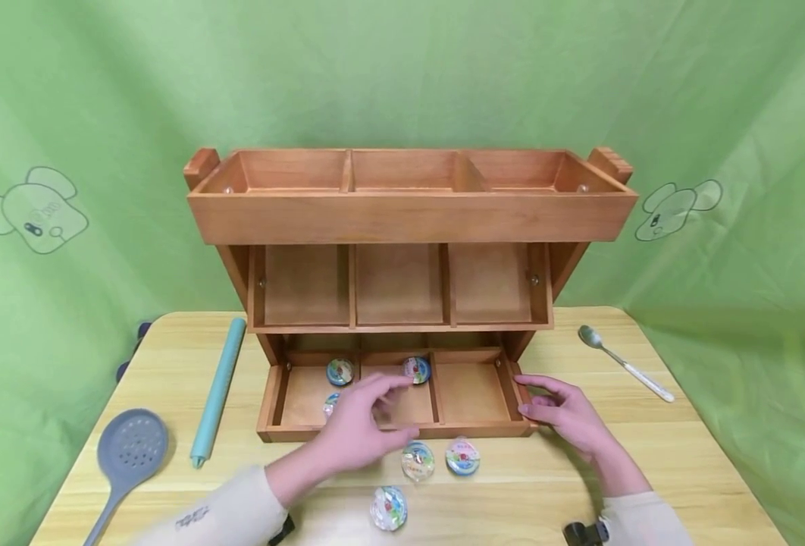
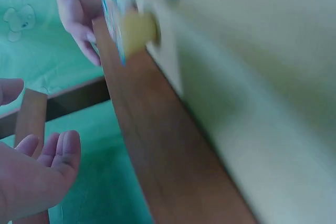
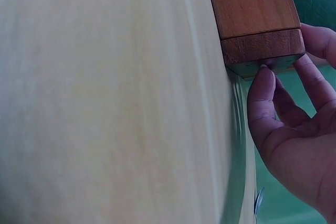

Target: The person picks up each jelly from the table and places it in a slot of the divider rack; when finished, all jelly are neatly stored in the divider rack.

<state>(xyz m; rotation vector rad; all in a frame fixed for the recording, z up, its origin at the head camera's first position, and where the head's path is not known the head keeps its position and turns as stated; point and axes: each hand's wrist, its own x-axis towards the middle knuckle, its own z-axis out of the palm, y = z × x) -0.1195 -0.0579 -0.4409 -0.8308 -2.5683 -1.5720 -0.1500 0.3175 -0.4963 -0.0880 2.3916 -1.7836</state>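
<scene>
A wooden three-tier rack (image 1: 402, 220) stands on the table. My left hand (image 1: 358, 425) is over the bottom tier's left and middle compartments, fingers parted, with nothing between them. In the bottom tier, one round candy pack (image 1: 339, 371) lies at the left, another (image 1: 417, 369) in the middle, and a third (image 1: 330, 404) is partly hidden by my left hand. Three more packs (image 1: 418, 461), (image 1: 462, 456), (image 1: 389, 508) lie on the table in front. My right hand (image 1: 569, 413) touches the bottom tier's right end with fingertips and thumb; in the right wrist view the hand (image 3: 299, 119) is at the wooden corner (image 3: 262, 45).
A grey slotted ladle (image 1: 133, 447) and a teal rolled item (image 1: 218, 390) lie on the left of the table (image 1: 512, 508). A spoon (image 1: 624, 362) lies on the right. Green cloth (image 1: 402, 76) hangs behind and at both sides.
</scene>
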